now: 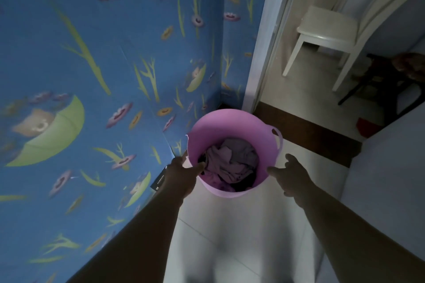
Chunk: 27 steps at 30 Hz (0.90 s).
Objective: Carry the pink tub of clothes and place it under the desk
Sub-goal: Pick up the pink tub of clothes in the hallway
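The pink tub (230, 126) stands on the pale tiled floor in the corner by the blue wall, with crumpled clothes (232, 163) inside. It has a loop handle (277, 136) on its right side. My left hand (184, 172) is at the tub's left rim, thumb over the edge and fingers outside; a firm grip is not clear. My right hand (292, 174) hovers just right of the tub's near rim, fingers spread, holding nothing. No desk is in view.
A blue wall (92, 76) with flower wallpaper runs close along the left. A white door frame (264, 41) opens to a room with a white plastic chair (326, 32) and a dark chair (386, 80). A dark threshold strip (310, 131) crosses the floor.
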Tool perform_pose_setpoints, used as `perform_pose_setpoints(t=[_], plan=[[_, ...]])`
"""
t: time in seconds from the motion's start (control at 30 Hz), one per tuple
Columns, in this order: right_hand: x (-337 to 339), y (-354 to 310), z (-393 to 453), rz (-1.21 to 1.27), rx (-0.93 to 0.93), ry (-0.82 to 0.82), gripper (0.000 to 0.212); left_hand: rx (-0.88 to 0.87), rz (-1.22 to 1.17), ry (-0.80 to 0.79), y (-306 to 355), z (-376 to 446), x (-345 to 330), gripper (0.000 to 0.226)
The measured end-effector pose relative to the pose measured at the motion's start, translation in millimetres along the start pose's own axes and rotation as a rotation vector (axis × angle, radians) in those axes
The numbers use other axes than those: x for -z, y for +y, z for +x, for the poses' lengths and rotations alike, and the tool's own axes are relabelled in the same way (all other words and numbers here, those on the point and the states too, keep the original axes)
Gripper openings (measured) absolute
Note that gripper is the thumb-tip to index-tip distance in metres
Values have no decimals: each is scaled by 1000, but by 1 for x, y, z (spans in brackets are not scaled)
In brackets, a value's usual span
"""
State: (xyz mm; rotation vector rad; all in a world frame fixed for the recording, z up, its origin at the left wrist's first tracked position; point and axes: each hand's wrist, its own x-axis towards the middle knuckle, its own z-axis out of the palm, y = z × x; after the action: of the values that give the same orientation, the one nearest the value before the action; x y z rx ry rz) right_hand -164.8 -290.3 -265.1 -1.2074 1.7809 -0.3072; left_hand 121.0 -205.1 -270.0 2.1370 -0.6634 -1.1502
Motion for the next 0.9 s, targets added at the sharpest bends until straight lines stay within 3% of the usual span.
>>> perform_pose_setpoints(t=[0.1,0.27,0.37,0.43,0.73,0.9], plan=[[-13,32,34,35,-33,10,107,28,-10,33,-27,25,-29,101],[-40,95,98,114,-88,17,113,87,-131,74,-78,80,-77,134],[-55,119,130,145,-109,20,112,101,-162,98,-98,107,-97,140],[-65,135,151,182,-103,18,112,127,-232,98,-115,128,-109,133],[-88,173,231,553,-105,-111,106,134,-367,-48,-154,193,-135,63],[-93,184,257,600,-66,-176,90,133,-396,-98,-163,215,-140,82]])
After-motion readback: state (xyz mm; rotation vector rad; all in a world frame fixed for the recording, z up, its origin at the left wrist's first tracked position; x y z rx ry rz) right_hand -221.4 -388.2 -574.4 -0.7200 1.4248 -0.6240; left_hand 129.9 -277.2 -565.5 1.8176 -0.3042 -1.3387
